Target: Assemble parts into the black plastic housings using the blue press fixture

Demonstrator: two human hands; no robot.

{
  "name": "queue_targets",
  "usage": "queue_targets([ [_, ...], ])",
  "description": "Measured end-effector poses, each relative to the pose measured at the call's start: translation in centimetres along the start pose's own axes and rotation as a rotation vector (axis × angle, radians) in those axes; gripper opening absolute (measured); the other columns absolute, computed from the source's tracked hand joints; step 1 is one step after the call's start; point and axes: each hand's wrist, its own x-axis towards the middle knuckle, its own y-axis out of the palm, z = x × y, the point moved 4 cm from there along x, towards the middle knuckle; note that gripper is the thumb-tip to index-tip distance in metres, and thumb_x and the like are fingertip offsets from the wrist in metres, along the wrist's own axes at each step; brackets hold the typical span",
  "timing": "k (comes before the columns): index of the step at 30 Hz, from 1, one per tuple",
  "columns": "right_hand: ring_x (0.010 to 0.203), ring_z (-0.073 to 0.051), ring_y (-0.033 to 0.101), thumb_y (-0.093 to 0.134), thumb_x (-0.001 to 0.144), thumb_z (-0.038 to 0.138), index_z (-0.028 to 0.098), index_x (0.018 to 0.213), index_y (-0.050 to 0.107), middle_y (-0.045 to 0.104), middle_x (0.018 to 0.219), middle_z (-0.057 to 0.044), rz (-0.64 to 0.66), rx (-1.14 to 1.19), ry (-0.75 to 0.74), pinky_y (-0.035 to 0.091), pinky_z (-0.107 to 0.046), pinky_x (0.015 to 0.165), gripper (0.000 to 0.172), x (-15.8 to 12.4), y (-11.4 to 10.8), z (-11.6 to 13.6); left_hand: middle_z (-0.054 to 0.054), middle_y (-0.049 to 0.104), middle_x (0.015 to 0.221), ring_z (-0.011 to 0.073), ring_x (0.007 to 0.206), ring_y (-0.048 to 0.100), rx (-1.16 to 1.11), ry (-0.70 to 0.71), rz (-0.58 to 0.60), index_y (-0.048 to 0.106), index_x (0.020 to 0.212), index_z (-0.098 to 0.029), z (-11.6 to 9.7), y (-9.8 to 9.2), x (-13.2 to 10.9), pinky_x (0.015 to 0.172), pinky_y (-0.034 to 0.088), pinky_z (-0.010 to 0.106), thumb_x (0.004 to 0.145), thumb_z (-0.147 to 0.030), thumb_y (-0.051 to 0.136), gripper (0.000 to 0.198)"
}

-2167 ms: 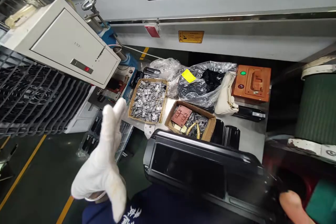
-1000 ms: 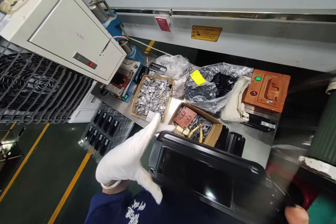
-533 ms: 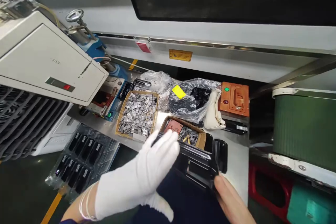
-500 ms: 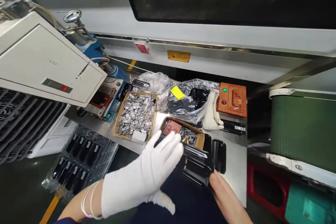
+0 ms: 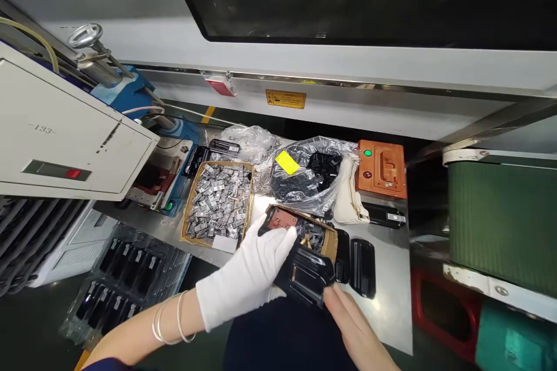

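- The white-gloved left hand [image 5: 248, 268] lies flat against a glossy black moulded plastic casing [image 5: 304, 275], fingers together and spread along its upper side, with thin silver bangles [image 5: 169, 320] on the bare wrist.
- The bare right hand [image 5: 353, 324] grips the casing's lower right edge in a narrow hold, so the casing sits between both hands.
- The casing hangs over the near corner of a brown cardboard tray [image 5: 333, 243], which holds a reddish-brown plate and loose metal pieces.
- That tray rests on a stainless steel table [image 5: 389, 324], beside two black plastic covers [image 5: 362, 266].
- A second cardboard tray [image 5: 185, 226] is heaped with small silver metal parts.
- Behind them lie a clear plastic bag of black parts [image 5: 304, 179] with a yellow note, a cream cloth pouch [image 5: 346, 197] and an orange block with a green button [image 5: 382, 169].
- On the left, a beige cabinet panel marked 133 [image 5: 65, 139] juts out above a blue clamp with a steel handwheel [image 5: 85, 36].
- Below the table, a clear tray of black pieces [image 5: 122, 284] sits on the dark green floor.
- On the right stands a green drum [image 5: 500, 214], above a red crate [image 5: 439, 313].
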Motion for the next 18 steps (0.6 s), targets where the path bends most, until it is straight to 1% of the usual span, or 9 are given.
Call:
queue_targets([
  [3,0.160,-0.031,0.022,0.047,0.091,0.094,0.028,0.148,0.065,0.052,0.158,-0.003,0.109,-0.079,0.012,0.016,-0.043,0.134,0.089,0.6,1.2,2.2,0.025,0.070,0.123,0.0371,0.115,0.070,-0.029,-0.043,-0.045,0.043,0.144,0.000,1.0,-0.4,-0.8,0.112,0.048,0.072,0.085,-0.024,0.064,0.067],
  [5,0.157,-0.034,0.028,0.043,0.087,0.099,0.028,0.151,0.062,0.050,0.159,-0.005,0.274,-0.161,0.001,0.020,-0.047,0.133,0.098,1.3,2.3,3.7,0.020,0.072,0.113,0.0334,0.105,0.072,-0.073,-0.121,-0.065,0.050,0.133,-0.006,1.9,-0.8,-2.2,0.112,0.049,0.067,0.084,-0.027,0.060,0.054],
  [7,0.155,-0.037,0.032,0.040,0.086,0.101,0.025,0.153,0.060,0.048,0.161,-0.007,0.458,-0.252,-0.025,0.021,-0.049,0.133,0.103,2.7,3.6,5.2,0.014,0.071,0.107,0.0312,0.100,0.073,-0.119,-0.232,-0.078,0.052,0.126,-0.014,3.1,-0.9,-4.3,0.112,0.048,0.067,0.082,-0.032,0.062,0.049],
  [9,0.153,-0.034,0.038,0.035,0.096,0.092,0.021,0.157,0.055,0.046,0.162,-0.008,0.556,-0.381,-0.152,0.026,-0.046,0.131,0.095,5.5,5.4,6.9,0.013,0.070,0.110,0.0337,0.105,0.072,-0.157,-0.373,-0.087,0.050,0.126,-0.018,4.3,-0.7,-7.1,0.112,0.049,0.070,0.078,-0.034,0.068,0.054],
  [10,0.151,-0.030,0.042,0.032,0.104,0.081,0.020,0.158,0.052,0.047,0.162,-0.009,0.549,-0.455,-0.246,0.030,-0.043,0.130,0.084,7.5,6.7,7.8,0.015,0.070,0.114,0.0373,0.110,0.071,-0.160,-0.455,-0.111,0.048,0.129,-0.018,4.8,-0.5,-8.7,0.109,0.050,0.072,0.076,-0.035,0.070,0.060],
  [12,0.145,-0.023,0.050,0.028,0.116,0.050,0.018,0.156,0.052,0.052,0.158,-0.009,0.446,-0.613,-0.429,0.039,-0.038,0.124,0.056,12.5,10.3,9.5,0.021,0.067,0.124,0.0435,0.122,0.067,-0.187,-0.671,-0.171,0.045,0.133,-0.017,6.0,0.0,-11.8,0.104,0.054,0.073,0.073,-0.034,0.072,0.068],
  [14,0.138,-0.023,0.056,0.032,0.117,0.026,0.015,0.148,0.057,0.058,0.150,-0.013,0.339,-0.737,-0.477,0.044,-0.042,0.121,0.041,18.3,14.9,10.5,0.021,0.068,0.123,0.0433,0.121,0.069,-0.258,-0.916,-0.249,0.048,0.130,-0.017,6.9,0.8,-14.7,0.099,0.060,0.069,0.072,-0.033,0.068,0.063],
  [16,0.129,-0.027,0.061,0.052,0.113,0.023,0.015,0.137,0.063,0.063,0.141,-0.013,0.293,-0.889,-0.507,0.051,-0.050,0.113,0.027,23.7,19.4,11.3,0.017,0.072,0.110,0.0390,0.104,0.075,-0.362,-1.129,-0.250,0.055,0.116,-0.019,7.6,1.9,-17.0,0.089,0.066,0.060,0.075,-0.032,0.064,0.045],
  [18,0.120,-0.029,0.066,0.068,0.108,0.028,0.015,0.128,0.067,0.066,0.132,-0.012,0.272,-1.063,-0.534,0.057,-0.051,0.105,0.025,28.2,22.7,11.8,0.013,0.076,0.100,0.0366,0.087,0.079,-0.435,-1.216,-0.124,0.059,0.102,-0.023,8.0,3.1,-18.7,0.073,0.069,0.050,0.079,-0.034,0.064,0.026],
])
